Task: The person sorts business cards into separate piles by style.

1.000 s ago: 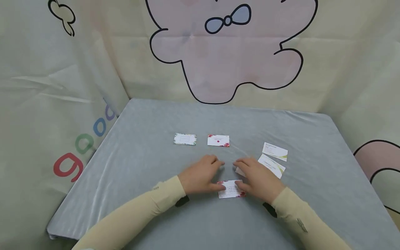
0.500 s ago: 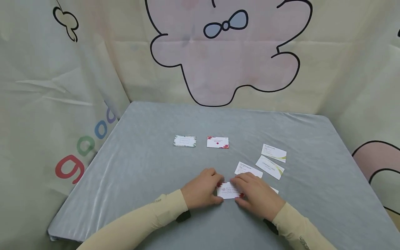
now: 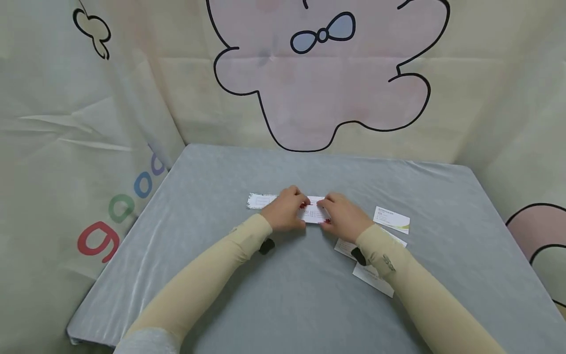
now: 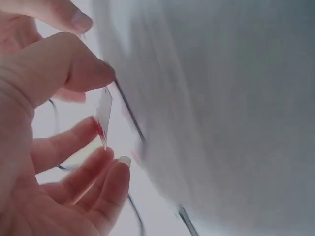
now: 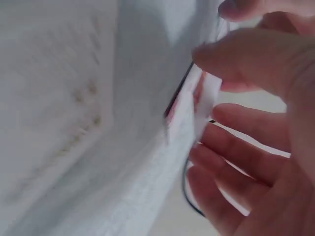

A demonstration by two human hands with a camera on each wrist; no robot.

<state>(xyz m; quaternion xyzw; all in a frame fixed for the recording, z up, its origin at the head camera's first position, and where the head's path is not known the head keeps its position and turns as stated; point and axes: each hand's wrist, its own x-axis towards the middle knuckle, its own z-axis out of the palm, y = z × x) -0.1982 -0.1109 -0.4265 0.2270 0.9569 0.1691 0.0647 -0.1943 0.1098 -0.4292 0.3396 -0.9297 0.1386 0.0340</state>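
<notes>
Taken in order of size: the printed curtain [image 3: 181,103] stands beyond the grip as a backdrop, and the table [image 3: 252,305], covered in grey cloth, extends around it. Two cream sleeves [image 3: 199,280] reach toward the grip from the person's side. At their ends, the left hand [image 3: 286,209] and the right hand [image 3: 347,216] face each other across a narrow gap. Each hand pinches one end of the red-flowered card [image 3: 314,215], thumb at the near edge, fingers at the far edge; the card therefore spans the gap between the hands. Change noted: half a second ago, both hands and this card were nearer the person; they have since shifted away, to the second red card [image 3: 316,199]. That card shows just beyond the held one, partly covered; whether the two touch cannot be determined. Consequence: in this onlooker's judgement, the work is now centred on the two red cards. Immediately left of the grip lies the leaf-bordered card [image 3: 261,200], its right end close to the left hand. Right of the grip, four white cards [image 3: 391,219] lie on the cloth: the farthest fully visible, the other three partly hidden by the right arm.
</notes>
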